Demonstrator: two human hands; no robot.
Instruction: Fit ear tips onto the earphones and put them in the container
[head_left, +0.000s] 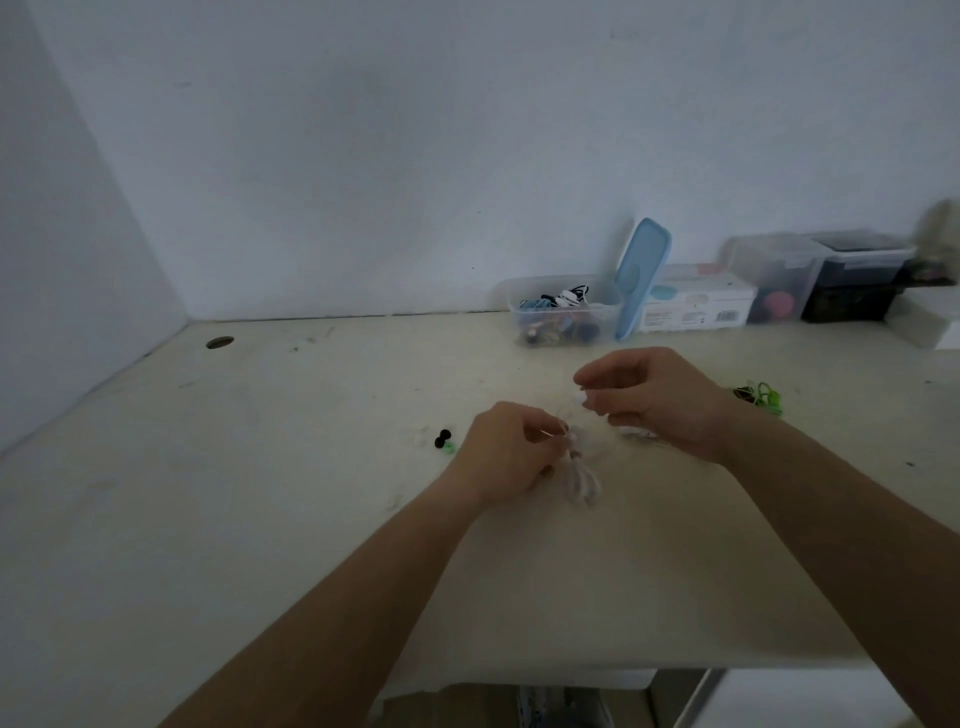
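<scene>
White earphones (582, 480), apparently, in left hand (511, 452).

matt scuffed table (260, 493), clear plastic container (566, 312), glossy blue lid (641, 275)

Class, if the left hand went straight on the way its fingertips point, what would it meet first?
Likely the small white piece pinched by the right hand, just ahead of the left hand; depth is unclear.

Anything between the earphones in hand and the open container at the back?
Nothing visible. The left hand and right hand hold the white earphones; table between them and the clear container is bare; blue lid leans beside it, off the opening.
</scene>
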